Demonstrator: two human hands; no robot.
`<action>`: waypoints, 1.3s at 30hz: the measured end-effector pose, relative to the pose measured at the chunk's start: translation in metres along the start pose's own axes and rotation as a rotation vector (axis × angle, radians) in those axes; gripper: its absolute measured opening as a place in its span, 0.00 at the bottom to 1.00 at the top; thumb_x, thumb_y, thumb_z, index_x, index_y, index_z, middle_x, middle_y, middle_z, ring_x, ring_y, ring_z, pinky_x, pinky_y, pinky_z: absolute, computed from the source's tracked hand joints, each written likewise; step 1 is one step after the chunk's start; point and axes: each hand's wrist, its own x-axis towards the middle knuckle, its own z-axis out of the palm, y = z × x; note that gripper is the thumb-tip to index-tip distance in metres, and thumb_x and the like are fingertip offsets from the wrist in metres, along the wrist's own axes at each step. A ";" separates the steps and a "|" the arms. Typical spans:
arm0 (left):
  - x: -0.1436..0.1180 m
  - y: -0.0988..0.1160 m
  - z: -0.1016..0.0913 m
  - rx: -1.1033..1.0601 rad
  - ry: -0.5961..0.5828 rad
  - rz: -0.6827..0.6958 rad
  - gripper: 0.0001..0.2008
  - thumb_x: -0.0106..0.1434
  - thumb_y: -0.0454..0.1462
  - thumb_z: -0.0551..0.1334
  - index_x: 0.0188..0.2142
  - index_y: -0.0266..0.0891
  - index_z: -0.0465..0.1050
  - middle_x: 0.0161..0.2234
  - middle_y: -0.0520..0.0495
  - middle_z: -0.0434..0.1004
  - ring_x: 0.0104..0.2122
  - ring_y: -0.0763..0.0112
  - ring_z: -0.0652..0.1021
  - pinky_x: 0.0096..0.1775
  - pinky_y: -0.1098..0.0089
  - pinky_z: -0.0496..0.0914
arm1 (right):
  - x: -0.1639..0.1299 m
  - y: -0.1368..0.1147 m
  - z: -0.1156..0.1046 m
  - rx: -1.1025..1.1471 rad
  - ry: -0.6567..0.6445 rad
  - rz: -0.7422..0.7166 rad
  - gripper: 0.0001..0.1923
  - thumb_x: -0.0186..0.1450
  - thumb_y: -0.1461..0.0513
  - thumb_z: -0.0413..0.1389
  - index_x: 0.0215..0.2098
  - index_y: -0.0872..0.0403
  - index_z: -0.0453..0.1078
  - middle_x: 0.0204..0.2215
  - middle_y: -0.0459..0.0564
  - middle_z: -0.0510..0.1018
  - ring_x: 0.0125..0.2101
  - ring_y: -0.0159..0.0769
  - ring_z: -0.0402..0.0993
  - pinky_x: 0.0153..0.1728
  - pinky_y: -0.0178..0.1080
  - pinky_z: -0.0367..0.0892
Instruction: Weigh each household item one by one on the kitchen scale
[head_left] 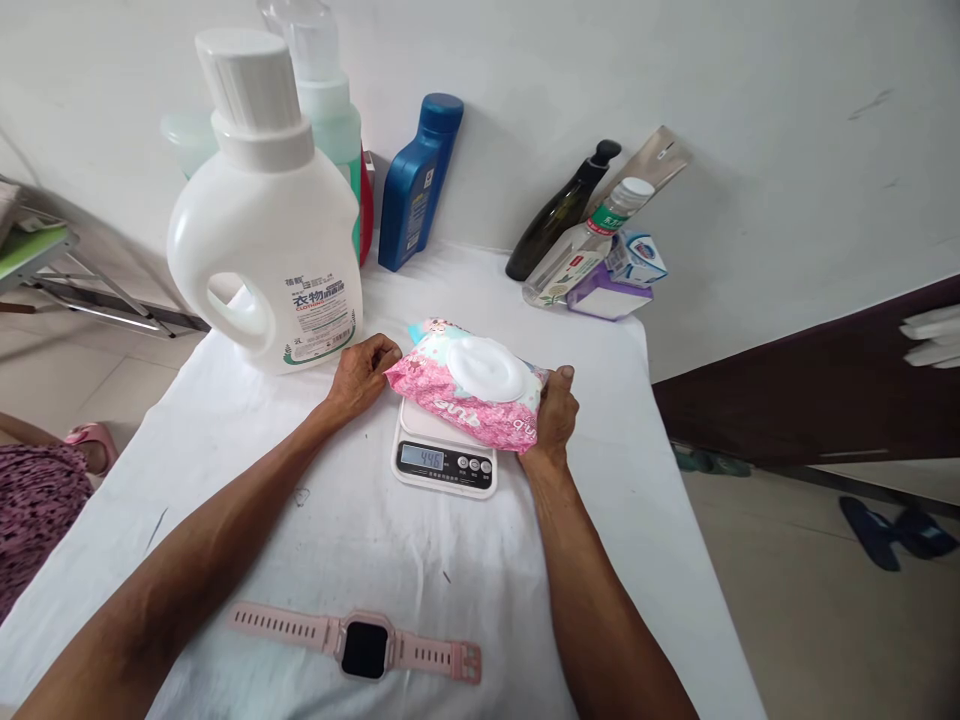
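A pink pack of wet wipes (480,400) with a white round lid lies on a small white kitchen scale (444,455) whose display is lit. My left hand (362,375) grips the pack's left end. My right hand (556,412) grips its right end. Both hands hold the pack flat over the scale's platform.
A large white detergent jug (266,220) stands just left of my left hand. Behind are a blue bottle (415,185), a dark bottle (559,212), a clear bottle (581,245) and small boxes (611,290). A pink watch (360,642) lies on the white tablecloth (225,440) near me.
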 end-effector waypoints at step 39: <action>-0.002 -0.003 -0.002 0.025 0.017 0.018 0.13 0.64 0.44 0.55 0.30 0.38 0.72 0.25 0.51 0.72 0.27 0.70 0.70 0.32 0.69 0.62 | 0.031 -0.092 -0.019 -0.345 -0.789 -0.296 0.27 0.52 0.48 0.71 0.42 0.52 0.72 0.33 0.44 0.78 0.34 0.40 0.74 0.33 0.38 0.64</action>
